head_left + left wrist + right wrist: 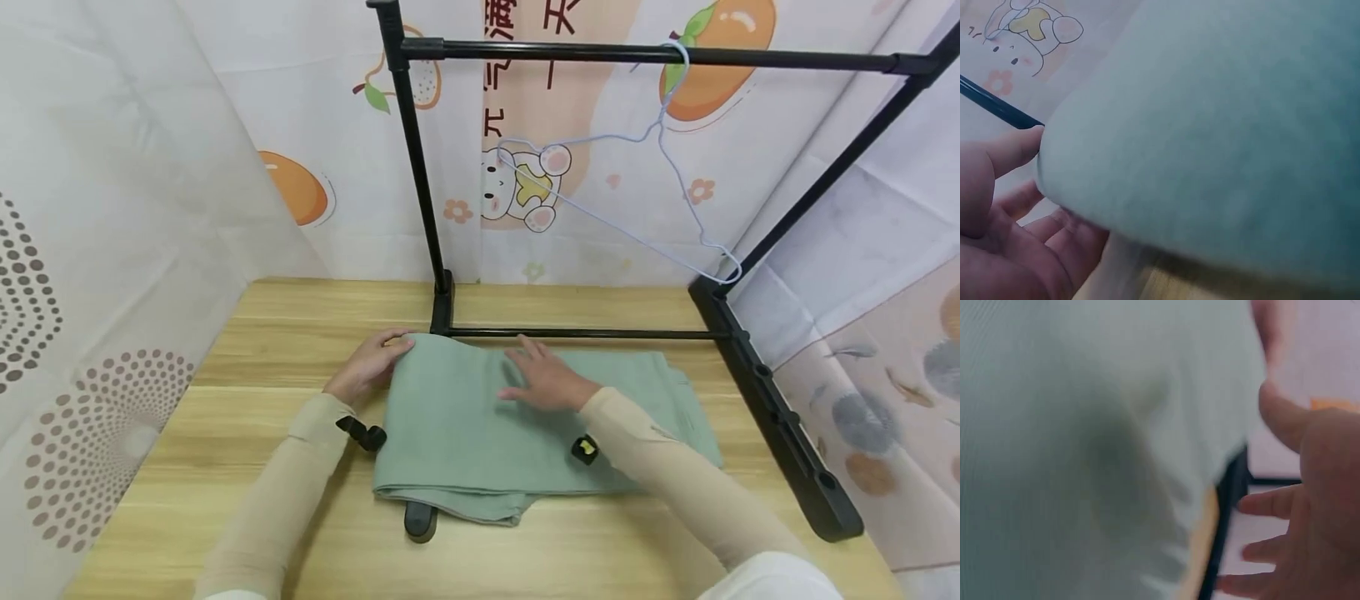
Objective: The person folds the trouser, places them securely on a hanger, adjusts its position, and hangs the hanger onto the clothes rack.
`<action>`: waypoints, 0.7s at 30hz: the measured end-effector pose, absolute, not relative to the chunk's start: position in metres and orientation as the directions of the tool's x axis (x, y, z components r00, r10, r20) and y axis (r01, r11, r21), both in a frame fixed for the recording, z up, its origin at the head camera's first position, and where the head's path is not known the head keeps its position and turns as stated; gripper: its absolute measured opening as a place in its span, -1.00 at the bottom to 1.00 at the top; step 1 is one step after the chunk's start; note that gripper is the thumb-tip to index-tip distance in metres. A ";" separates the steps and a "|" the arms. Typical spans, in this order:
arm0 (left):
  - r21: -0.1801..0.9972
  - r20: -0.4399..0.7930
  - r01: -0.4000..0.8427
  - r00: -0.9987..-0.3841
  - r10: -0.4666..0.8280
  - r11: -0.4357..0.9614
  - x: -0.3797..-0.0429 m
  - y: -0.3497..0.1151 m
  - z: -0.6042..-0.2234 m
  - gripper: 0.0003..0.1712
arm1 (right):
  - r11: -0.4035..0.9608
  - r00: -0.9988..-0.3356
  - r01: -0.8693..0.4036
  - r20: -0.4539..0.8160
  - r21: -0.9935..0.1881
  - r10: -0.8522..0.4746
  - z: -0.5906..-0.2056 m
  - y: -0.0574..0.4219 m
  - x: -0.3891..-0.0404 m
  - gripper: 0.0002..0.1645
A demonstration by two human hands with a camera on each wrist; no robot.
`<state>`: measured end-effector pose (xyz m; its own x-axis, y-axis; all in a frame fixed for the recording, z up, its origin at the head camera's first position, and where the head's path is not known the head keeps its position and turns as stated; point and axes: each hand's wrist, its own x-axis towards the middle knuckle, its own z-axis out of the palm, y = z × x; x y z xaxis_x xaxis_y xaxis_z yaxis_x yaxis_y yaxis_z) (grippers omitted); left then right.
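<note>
A folded sage-green cloth (457, 417) lies over the left foot of a black rack, with loose layers showing at its front edge. At its far left corner my left hand (369, 367) holds the folded edge. In the left wrist view, the thumb (1019, 150) meets the edge of the cloth (1210, 137) while the other fingers reach under it. My right hand (551, 379) is over the middle of the cloth, slightly blurred, its fingers spread and nothing in its grasp. The right wrist view shows those fingers (1266, 550) extended beside the cloth (1054, 456).
The black rack (570, 52) stands at the back, its low crossbar (585, 334) just behind the cloth and its right foot (780, 425) along the right side. A pale blue wire hanger (615, 225) hangs from the top bar. Printed curtains (300, 100) surround the wooden table (225, 433).
</note>
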<state>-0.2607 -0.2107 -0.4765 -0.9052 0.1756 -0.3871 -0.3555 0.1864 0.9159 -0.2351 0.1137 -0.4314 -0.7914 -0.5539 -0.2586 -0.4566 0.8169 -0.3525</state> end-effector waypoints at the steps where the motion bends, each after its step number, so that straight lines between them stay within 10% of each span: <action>1: 0.914 -0.393 -0.363 -0.905 0.166 0.184 -0.261 -0.211 -0.477 -0.42 | 0.812 -0.775 -0.480 -0.274 -0.333 -0.570 -0.436 0.105 -0.234 0.00; 10: 0.913 -0.316 -0.279 -0.945 0.085 0.297 -0.267 -0.213 -0.468 -0.52 | 0.891 -0.761 -0.437 -0.480 -0.119 -0.437 -0.466 0.106 -0.229 0.13; 21: 0.900 -0.326 -0.316 -0.945 -0.018 0.300 -0.269 -0.207 -0.465 -0.55 | 0.955 -0.883 -0.241 -0.368 -0.173 -0.290 -0.477 0.243 -0.220 0.21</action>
